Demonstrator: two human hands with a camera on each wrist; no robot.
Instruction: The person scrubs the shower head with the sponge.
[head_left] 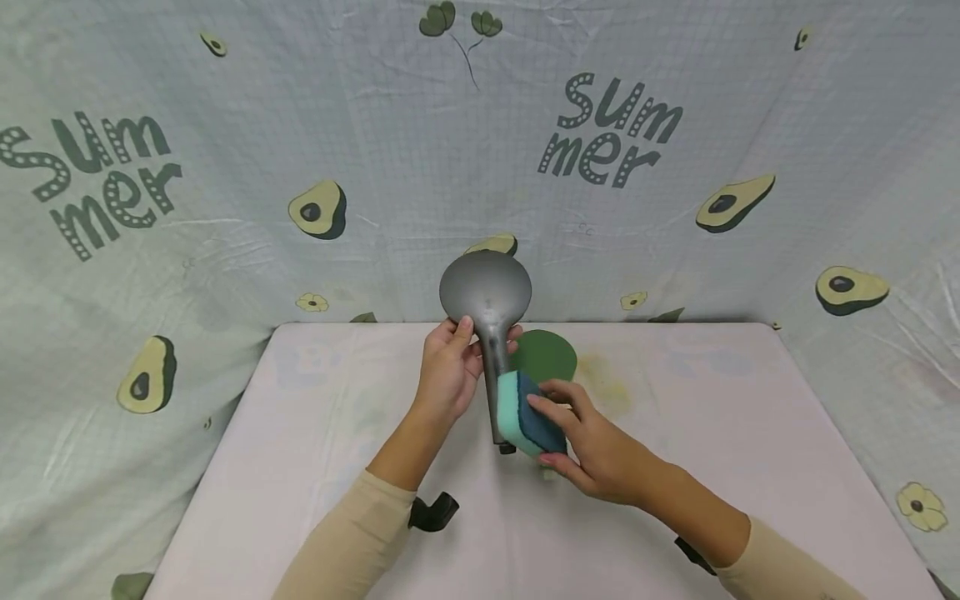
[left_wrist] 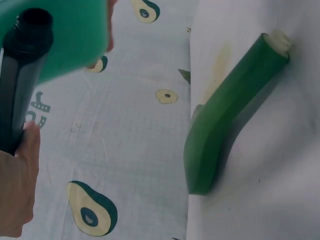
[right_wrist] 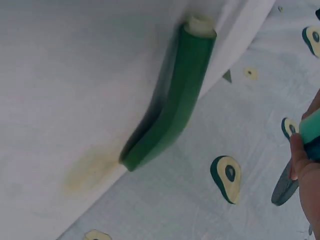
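Note:
My left hand [head_left: 447,375] grips a grey shower head [head_left: 486,287] around its neck, the round head up and the handle slanting down. The handle's dark threaded end [left_wrist: 36,25] shows close up in the left wrist view. In my right hand [head_left: 603,450] is a sponge [head_left: 510,408], teal foam on one side and dark blue on the other, pinched between thumb and fingers. The sponge's foam side lies right against the lower handle. Behind them a green shower head [right_wrist: 185,95] with a pale threaded end lies on the table, partly hidden in the head view.
A pale pink table [head_left: 337,400] stands under both hands, with a yellowish stain [head_left: 611,383] to the right of the green shower head. A fabric backdrop [head_left: 420,167] printed with avocados and lettering hangs behind the table and along both sides.

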